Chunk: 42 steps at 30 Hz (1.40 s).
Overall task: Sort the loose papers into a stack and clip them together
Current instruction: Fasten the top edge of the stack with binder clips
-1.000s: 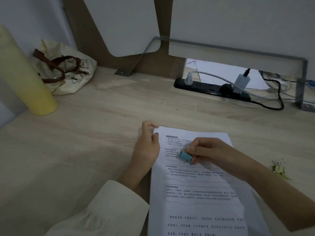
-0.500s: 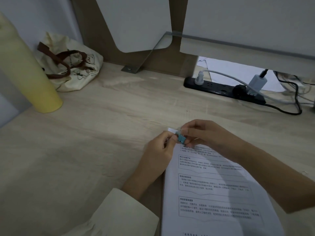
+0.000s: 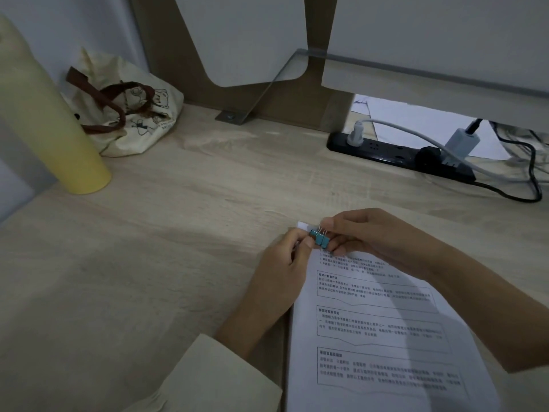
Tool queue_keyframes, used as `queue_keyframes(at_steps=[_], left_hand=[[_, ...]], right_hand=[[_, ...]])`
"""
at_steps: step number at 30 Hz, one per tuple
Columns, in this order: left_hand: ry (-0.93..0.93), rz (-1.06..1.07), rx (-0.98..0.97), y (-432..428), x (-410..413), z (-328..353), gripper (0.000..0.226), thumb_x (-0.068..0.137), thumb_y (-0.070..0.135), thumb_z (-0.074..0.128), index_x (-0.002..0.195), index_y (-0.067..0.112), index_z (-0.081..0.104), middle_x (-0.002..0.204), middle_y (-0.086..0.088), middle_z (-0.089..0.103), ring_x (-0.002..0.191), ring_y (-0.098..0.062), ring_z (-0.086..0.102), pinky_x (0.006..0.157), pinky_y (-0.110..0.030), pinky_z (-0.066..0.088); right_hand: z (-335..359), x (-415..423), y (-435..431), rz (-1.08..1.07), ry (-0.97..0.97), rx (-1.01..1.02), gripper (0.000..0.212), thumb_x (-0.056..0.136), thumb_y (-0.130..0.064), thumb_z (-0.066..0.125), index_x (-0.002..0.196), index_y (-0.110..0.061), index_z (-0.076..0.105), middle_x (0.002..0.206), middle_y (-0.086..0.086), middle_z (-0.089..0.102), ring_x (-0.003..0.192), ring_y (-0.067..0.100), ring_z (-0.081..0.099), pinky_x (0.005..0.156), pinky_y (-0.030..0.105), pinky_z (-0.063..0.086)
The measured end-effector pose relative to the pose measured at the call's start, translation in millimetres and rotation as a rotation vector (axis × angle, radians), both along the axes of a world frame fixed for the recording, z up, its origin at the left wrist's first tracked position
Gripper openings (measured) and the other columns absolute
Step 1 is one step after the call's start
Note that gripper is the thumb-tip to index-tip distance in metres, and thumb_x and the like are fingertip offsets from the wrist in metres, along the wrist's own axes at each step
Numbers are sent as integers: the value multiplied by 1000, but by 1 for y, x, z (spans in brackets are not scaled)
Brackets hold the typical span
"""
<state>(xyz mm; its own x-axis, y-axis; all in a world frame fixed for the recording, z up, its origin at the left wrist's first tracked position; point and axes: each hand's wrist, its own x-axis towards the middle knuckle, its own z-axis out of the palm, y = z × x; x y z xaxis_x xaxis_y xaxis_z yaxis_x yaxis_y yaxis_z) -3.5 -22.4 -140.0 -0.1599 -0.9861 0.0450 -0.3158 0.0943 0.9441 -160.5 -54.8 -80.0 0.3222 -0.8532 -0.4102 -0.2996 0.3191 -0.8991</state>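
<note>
A stack of printed white papers (image 3: 377,331) lies on the wooden desk in front of me, long side running away from me. My right hand (image 3: 365,233) pinches a small teal binder clip (image 3: 320,238) by its wire handles at the stack's top left corner. My left hand (image 3: 285,263) grips that same corner of the papers, thumb right beside the clip. Whether the clip's jaws are over the paper edge is hidden by my fingers.
A tall yellow cylinder (image 3: 50,123) and a cream tote bag (image 3: 130,111) stand at the back left. A black power strip (image 3: 398,154) with plugs and cables lies at the back right, under a white panel, with more white paper (image 3: 416,123) behind it.
My right hand carried the teal clip from the middle of the page up to the top left corner. My left hand stayed on that corner. The view shifted right.
</note>
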Motion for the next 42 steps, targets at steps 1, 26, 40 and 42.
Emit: queue_keyframes(at_steps=[1, 26, 40, 42], left_hand=[[9, -5, 9, 1, 0, 1, 20, 96, 24, 43, 98, 11, 58, 76, 3, 56, 66, -6, 49, 59, -14, 36], [139, -20, 144, 5, 2, 8, 20, 98, 13, 34, 108, 29, 42, 106, 2, 63, 94, -12, 64, 77, -25, 53], [231, -51, 194, 4, 3, 10, 28, 97, 10, 36, 108, 36, 40, 98, 12, 65, 83, -5, 65, 69, -15, 54], [235, -53, 195, 4, 3, 10, 27, 97, 10, 37, 113, 32, 40, 98, 11, 65, 82, -4, 65, 68, -14, 53]], right_hand=[[0, 0, 0, 1, -7, -17, 35, 82, -30, 62, 97, 1, 70, 88, 12, 68, 76, 12, 63, 71, 13, 54], [-3, 6, -25, 14, 142, -497, 8, 85, -11, 62, 77, -13, 66, 72, -3, 66, 65, -4, 60, 66, 7, 48], [1, 0, -39, 139, 88, -403, 9, 84, -11, 60, 82, -4, 65, 76, 2, 68, 72, 6, 62, 68, 10, 50], [-1, 3, -39, 140, 100, -435, 10, 85, -8, 60, 85, 1, 65, 79, 8, 67, 72, 7, 62, 67, 10, 49]])
